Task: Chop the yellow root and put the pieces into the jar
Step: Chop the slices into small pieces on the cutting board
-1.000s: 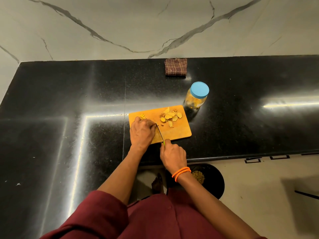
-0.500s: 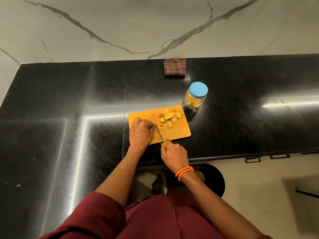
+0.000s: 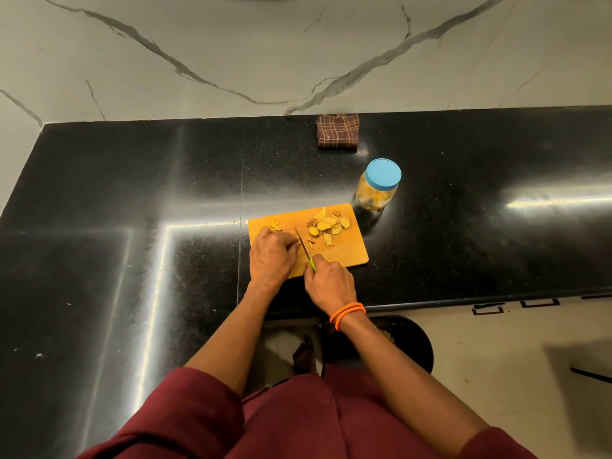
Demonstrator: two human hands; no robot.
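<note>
Yellow root (image 3: 274, 225) lay pinned on the cutting board (image 3: 344, 251) under the curled left hand (image 3: 271, 256); the right hand (image 3: 328, 283) gripped the knife (image 3: 304, 247). Its blade ran beside those fingertips, so a slip might nick them. Slices (image 3: 326, 225) waited near the lidded jar (image 3: 377, 187); a folded cloth (image 3: 337, 131) sat further back on the bench (image 3: 132, 200).

free: counter (image 3: 132, 193) left | blocked: jar (image 3: 377, 188), cloth (image 3: 337, 130) beyond board (image 3: 344, 251)

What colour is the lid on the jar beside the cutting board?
Light blue: the lid sits on the jar, clearest in the head view.
</note>
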